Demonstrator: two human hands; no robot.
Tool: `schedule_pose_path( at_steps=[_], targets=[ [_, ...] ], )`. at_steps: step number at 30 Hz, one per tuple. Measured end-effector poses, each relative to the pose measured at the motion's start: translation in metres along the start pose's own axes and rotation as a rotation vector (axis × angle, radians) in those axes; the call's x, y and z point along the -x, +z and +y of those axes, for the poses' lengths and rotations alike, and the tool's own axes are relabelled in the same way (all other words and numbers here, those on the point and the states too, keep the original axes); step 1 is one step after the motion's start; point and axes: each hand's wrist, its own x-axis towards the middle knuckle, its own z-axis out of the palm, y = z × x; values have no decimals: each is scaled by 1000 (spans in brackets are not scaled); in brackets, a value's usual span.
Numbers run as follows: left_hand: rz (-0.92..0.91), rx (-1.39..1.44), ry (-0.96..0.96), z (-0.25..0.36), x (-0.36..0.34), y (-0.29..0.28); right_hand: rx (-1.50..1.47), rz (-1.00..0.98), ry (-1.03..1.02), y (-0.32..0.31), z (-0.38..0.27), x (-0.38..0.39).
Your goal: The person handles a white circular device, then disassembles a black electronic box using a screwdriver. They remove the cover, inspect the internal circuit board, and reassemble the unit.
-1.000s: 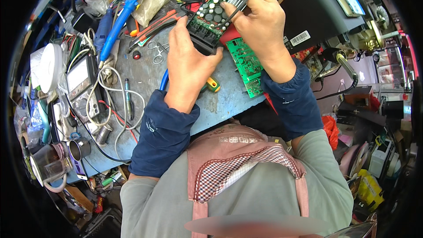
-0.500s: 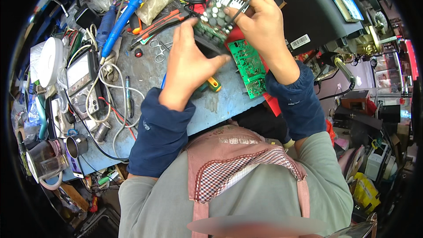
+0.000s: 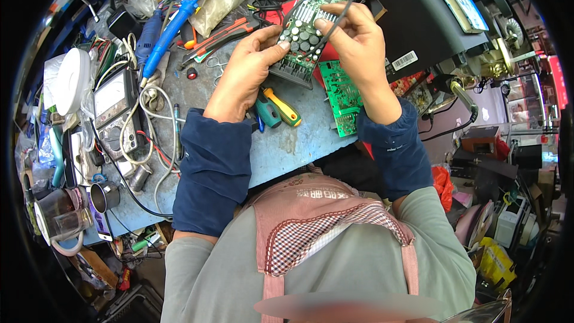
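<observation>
A circuit board (image 3: 304, 39) crowded with round capacitors and pale heatsinks is held up over the bench, tilted, with a dark ribbed heatsink along its near edge. My left hand (image 3: 248, 72) grips its left side, thumb on top and fingers partly hidden. On the right side, my right hand (image 3: 359, 39) is closed on the same board, thumb and forefinger over its components. A black cable (image 3: 336, 24) crosses that thumb. Below the right hand lies a second, green circuit board (image 3: 342, 98). Two screwdrivers, one green-handled (image 3: 268, 110) and one yellow-handled (image 3: 287, 112), rest near my left wrist.
Left on the bench are a blue soldering iron (image 3: 164, 39), a meter with a screen (image 3: 110, 98), coiled pale cable (image 3: 146, 110) and a glass jug (image 3: 63, 218). Red-handled pliers (image 3: 230, 33) lie behind my left hand. A large black panel (image 3: 418, 18) stands at far right.
My left hand, open beside the board before, has closed on its left edge. The board has steadied and shifted slightly; the screwdriver handles show more fully.
</observation>
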Motion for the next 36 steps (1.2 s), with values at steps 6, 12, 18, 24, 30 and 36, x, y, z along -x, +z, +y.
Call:
schedule_pose_path(
  at_steps=[6,12,18,24,30,36],
  targets=[
    [4,44,35,-7,2,6,-261,97,221,6,-14,12],
    [-72,81,-6,-2,5,5,-374,136,253,12,-23,6],
    [-181,69,-31,-1,-1,0,-433,-22,283,6,-9,-1],
    [-211,5,-60,-1,1,4,-143,-62,296,-15,-26,22],
    [-194,21,-174,-1,-1,3,598,16,44,-71,-58,108],
    [-171,-57,-175,2,-1,-2,831,-127,198,-58,-56,178]
  ],
)
